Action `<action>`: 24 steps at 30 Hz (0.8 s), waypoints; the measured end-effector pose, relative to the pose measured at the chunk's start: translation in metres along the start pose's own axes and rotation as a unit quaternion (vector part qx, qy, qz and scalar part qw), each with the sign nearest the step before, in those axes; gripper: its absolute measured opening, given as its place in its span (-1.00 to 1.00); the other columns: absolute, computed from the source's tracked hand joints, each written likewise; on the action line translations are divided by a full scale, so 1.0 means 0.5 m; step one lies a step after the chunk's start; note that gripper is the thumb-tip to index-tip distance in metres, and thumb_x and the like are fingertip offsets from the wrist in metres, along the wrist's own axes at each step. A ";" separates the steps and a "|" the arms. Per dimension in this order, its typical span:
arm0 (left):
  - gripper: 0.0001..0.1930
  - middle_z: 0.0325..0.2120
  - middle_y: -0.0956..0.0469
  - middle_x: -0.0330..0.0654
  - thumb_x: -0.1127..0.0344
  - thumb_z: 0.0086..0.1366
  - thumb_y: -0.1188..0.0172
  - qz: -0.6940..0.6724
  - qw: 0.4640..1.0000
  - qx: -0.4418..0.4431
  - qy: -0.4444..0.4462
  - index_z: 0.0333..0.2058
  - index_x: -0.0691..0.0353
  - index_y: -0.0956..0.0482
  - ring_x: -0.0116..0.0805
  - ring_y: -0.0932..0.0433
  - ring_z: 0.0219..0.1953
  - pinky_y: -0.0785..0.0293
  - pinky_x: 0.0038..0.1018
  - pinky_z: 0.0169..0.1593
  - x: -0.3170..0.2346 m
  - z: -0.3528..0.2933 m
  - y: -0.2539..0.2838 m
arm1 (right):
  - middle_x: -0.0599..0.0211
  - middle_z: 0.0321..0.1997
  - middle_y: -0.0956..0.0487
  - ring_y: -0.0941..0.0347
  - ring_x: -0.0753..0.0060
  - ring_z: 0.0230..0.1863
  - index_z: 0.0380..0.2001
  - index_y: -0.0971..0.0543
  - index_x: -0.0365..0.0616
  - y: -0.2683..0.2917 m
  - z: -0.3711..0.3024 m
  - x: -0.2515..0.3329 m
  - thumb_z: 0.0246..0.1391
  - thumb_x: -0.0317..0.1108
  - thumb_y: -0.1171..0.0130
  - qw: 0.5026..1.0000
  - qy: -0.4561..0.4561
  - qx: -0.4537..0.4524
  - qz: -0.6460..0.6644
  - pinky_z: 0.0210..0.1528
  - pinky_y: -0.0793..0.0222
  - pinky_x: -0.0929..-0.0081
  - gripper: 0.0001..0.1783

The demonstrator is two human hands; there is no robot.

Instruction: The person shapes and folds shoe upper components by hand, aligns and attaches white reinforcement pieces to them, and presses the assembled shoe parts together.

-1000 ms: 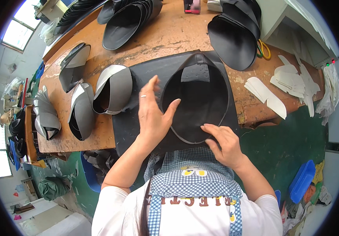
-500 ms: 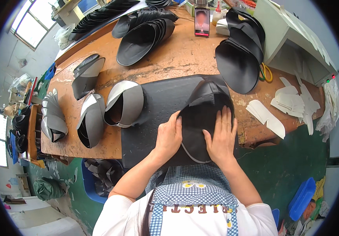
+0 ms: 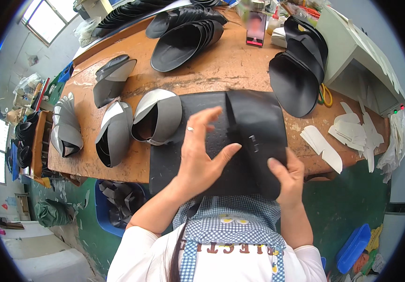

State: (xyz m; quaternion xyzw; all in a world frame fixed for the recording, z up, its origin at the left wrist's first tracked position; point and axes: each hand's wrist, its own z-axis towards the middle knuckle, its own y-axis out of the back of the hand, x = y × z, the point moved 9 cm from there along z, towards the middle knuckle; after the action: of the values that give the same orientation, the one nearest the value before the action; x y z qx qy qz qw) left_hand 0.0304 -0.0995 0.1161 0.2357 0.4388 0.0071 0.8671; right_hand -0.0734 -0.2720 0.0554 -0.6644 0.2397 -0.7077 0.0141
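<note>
A black leather shoe upper (image 3: 261, 127) stands on its side over the dark work mat (image 3: 197, 103), with small light marks on its face. My right hand (image 3: 290, 176) grips its near right edge, thumb on the face and fingers behind. To the left of the upper my left hand (image 3: 202, 145) hovers over the mat, holding nothing, fingers spread and slightly blurred. Grey shoe uppers with white linings, such as the nearest upper (image 3: 167, 120), lie left of the mat.
Nested black uppers (image 3: 179, 49) lie at the back, and another black stack (image 3: 294, 87) at the right. White cut pieces (image 3: 322, 145), yellow-handled scissors (image 3: 327, 94) and a propped phone (image 3: 256, 29) are on the table. A blue bin (image 3: 101, 207) stands below its front edge.
The black upper has turned from its open hollow side onto its outer face. My left hand has let go and lifted away; my right hand has moved from inside it to its right edge.
</note>
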 end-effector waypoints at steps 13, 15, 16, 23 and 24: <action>-0.78 -0.36 -0.55 -0.11 0.40 0.24 -0.37 0.021 0.966 0.246 -0.074 -0.14 0.26 -0.67 -0.09 -0.54 -0.25 -0.47 -0.28 -0.11 0.055 -0.029 -0.092 | 0.14 -0.04 -0.58 -0.59 0.48 -0.27 0.09 -0.53 -0.31 0.055 -0.036 0.020 0.14 -0.67 -0.17 0.850 0.186 -0.116 -0.479 -0.43 -0.48 0.58 -0.59; -0.76 -0.35 -0.55 -0.11 0.40 0.24 -0.37 0.022 0.965 0.253 -0.065 -0.12 0.25 -0.66 -0.09 -0.55 -0.24 -0.47 -0.29 -0.10 0.047 -0.022 -0.095 | 0.16 -0.03 -0.58 -0.59 0.48 -0.30 0.04 -0.56 -0.31 0.038 -0.005 0.039 0.16 -0.68 -0.15 0.883 0.165 -0.068 -0.434 -0.42 -0.49 0.59 -0.64; -0.75 -0.35 -0.56 -0.11 0.40 0.24 -0.37 0.031 0.965 0.253 -0.056 -0.10 0.24 -0.65 -0.09 -0.56 -0.23 -0.47 -0.29 -0.10 0.047 -0.018 -0.094 | 0.17 -0.03 -0.58 -0.60 0.48 -0.33 -0.01 -0.59 -0.30 0.020 0.012 0.036 0.18 -0.68 -0.12 0.911 0.149 -0.013 -0.384 -0.40 -0.50 0.60 -0.69; -0.68 -0.20 -0.57 -0.10 0.42 0.14 -0.46 0.020 0.978 0.202 -0.047 -0.15 0.25 -0.58 -0.12 -0.62 -0.16 -0.58 -0.34 -0.08 0.051 -0.036 -0.091 | 0.09 -0.23 -0.64 -0.63 0.36 -0.42 -0.11 -0.61 -0.34 -0.086 0.092 -0.006 0.28 -0.48 -0.09 0.852 0.085 0.240 -0.457 -0.36 -0.53 0.42 -0.79; -0.68 -0.20 -0.57 -0.10 0.42 0.14 -0.46 0.023 0.978 0.200 -0.047 -0.15 0.25 -0.58 -0.12 -0.62 -0.16 -0.58 -0.34 -0.08 0.052 -0.038 -0.088 | 0.09 -0.23 -0.64 -0.63 0.36 -0.42 -0.11 -0.61 -0.34 -0.093 0.102 0.002 0.28 -0.48 -0.09 0.852 0.086 0.242 -0.456 -0.36 -0.53 0.42 -0.79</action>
State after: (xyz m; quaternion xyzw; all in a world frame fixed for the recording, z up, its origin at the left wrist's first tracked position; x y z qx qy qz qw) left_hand 0.0231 -0.1252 0.0686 0.4148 0.3846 -0.0724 0.8215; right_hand -0.0114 -0.2477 0.0734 -0.6108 -0.2687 -0.7250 -0.1706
